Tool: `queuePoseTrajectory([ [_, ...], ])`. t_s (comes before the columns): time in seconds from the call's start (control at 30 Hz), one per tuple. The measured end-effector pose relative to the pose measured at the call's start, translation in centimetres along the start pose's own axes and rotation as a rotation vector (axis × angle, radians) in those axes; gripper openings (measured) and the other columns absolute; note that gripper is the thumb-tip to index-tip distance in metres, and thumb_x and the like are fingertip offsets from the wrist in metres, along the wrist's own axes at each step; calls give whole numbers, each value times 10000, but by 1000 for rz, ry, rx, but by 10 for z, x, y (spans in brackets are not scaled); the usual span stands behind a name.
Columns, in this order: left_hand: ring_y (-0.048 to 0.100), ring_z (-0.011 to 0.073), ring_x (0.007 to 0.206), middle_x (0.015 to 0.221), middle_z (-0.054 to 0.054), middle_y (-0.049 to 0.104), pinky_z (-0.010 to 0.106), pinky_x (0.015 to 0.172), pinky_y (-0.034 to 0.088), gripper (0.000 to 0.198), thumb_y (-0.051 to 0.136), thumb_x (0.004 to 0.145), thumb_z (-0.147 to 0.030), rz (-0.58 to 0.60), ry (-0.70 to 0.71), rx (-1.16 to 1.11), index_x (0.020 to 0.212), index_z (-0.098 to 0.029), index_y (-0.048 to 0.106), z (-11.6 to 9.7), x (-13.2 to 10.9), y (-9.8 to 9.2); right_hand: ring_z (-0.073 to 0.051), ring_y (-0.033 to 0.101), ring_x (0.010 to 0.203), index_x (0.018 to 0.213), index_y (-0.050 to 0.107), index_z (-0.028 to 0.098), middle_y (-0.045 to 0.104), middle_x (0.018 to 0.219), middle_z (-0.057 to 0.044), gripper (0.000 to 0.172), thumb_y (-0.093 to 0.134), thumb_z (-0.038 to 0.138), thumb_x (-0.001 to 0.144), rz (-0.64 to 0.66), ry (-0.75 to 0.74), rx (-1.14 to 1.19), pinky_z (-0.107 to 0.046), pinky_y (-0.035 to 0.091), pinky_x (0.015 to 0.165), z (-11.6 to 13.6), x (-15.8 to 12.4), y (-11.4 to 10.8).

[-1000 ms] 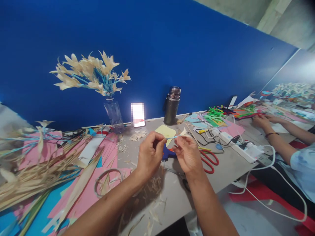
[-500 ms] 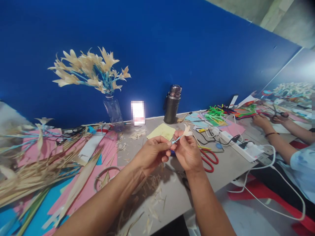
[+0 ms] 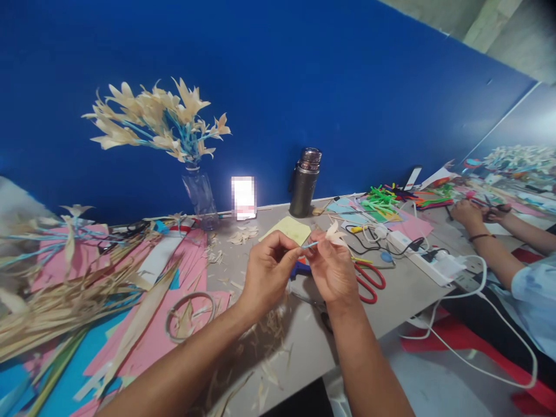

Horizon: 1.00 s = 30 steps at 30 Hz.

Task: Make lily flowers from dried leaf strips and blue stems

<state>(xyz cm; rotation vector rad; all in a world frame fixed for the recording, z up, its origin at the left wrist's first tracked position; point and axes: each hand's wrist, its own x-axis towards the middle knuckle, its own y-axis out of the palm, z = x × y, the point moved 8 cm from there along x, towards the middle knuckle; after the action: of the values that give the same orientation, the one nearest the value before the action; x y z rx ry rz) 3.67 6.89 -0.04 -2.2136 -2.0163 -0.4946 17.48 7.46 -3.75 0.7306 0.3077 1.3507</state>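
Between my hands is a small cream husk flower (image 3: 334, 233) on a thin light-blue stem (image 3: 309, 245). My left hand (image 3: 273, 263) pinches the stem's free end between thumb and forefinger. My right hand (image 3: 333, 267) closes around the stem just below the petals, and its fingers partly hide the flower's base. Beneath my hands lies a blue tool (image 3: 299, 269), partly covered. Red-handled scissors (image 3: 369, 282) rest right of my right hand. A yellow paper (image 3: 289, 230) lies behind my hands.
A bottle of husk flowers (image 3: 200, 197) stands back left, a dark flask (image 3: 304, 182) at the back. Dried husks (image 3: 65, 313), pink paper and a tape ring (image 3: 190, 317) cover the left. Right are a power strip (image 3: 421, 255) and another person's hands (image 3: 469, 214) with scissors.
My left hand has turned, its fingers now curled more above the stem, uncovering part of the blue tool. The flower shifted slightly right. The other person's hands and scissors moved a little.
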Motion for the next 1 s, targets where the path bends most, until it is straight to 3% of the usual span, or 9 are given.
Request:
queuePoseTrajectory([
  [0.23,570,107,551,613,6,657,225,543,449,140,715,797,-236,59,-62,-2,709,-155,643,6,0,3,-104,498,674,675,705,217,613,831,10,284,936,365,600,-15,-31,23,-263,446,612,5,3,-10],
  [0.5,562,95,498,586,26,670,204,510,433,259,824,693,-287,192,-416,-339,685,-142,610,27,-2,13,-135,544,745,695,744,255,623,812,12,227,918,390,639,100,-50,11,-301,462,669,14,8,-11],
  [0.67,557,90,503,625,34,671,195,486,417,268,842,657,-269,229,-492,-329,681,-132,613,32,1,12,-148,517,720,676,723,270,617,771,9,234,897,424,658,117,-95,-38,-313,442,643,26,10,-12],
  [0.83,577,107,559,709,46,688,218,517,436,207,759,737,-283,189,-408,-159,706,-143,610,29,11,0,-134,533,712,662,691,248,648,787,12,276,923,387,604,-15,-92,-68,-278,436,614,23,10,-21],
  [1.0,552,110,630,706,-6,635,240,612,450,144,632,860,-263,29,21,246,746,-175,629,-4,10,-11,-97,480,614,681,705,205,648,735,13,274,911,371,611,-68,-25,-111,-262,411,590,15,7,-17],
])
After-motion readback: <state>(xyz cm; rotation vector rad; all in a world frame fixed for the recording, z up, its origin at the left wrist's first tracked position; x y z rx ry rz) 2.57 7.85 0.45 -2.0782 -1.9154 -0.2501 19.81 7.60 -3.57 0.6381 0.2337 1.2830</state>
